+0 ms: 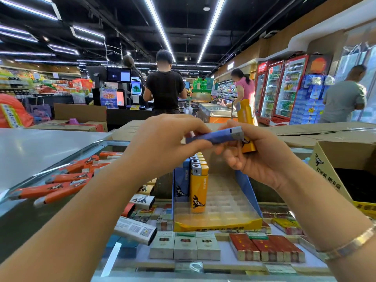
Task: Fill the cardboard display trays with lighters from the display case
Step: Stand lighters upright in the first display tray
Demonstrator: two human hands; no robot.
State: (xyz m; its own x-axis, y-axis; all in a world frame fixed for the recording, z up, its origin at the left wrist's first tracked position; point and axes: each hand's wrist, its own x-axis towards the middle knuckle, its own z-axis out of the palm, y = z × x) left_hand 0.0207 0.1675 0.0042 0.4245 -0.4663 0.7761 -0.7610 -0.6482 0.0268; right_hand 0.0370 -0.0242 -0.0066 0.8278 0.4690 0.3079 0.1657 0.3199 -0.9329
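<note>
Left hand [162, 139]: raised over the counter, fingers curled onto the near end of a blue lighter [215, 136], pinching it.
Right hand [258, 157]: closed round the blue lighter's grey-capped end; a yellow lighter [245, 119] stands up out of the same grip, its lower end poking out below the fingers.
Display tray [218, 223]: yellow-fronted cardboard with blue side walls, sitting on the glass counter [26, 206] straight beneath the hands.
Tray contents: one row of yellow lighters [199, 190] upright along the left wall; the other slots show bare.
Orange lighters [61, 184]: a loose heap lying flat on the glass to the left, well apart from the tray.
Other loose lighters: a white one [142, 200] and a grey one with a printed code [135, 231] lie just left of the tray.
Under the glass: cigarette packs [185, 245] in rows, white ones in the middle, red ones to the right.
Open carton [333, 169]: brown cardboard at the right, its inside dark, its far side cut off by the frame.
In the way: both forearms cross the front of the view; the left one covers part of the orange heap.
Hard to make out: how many lighters the right hand holds, since the palm hides them; printing on the tray front is blurred.
Behind: a person in a black shirt [164, 90] at the checkout, drink fridges [282, 88] on the right.
</note>
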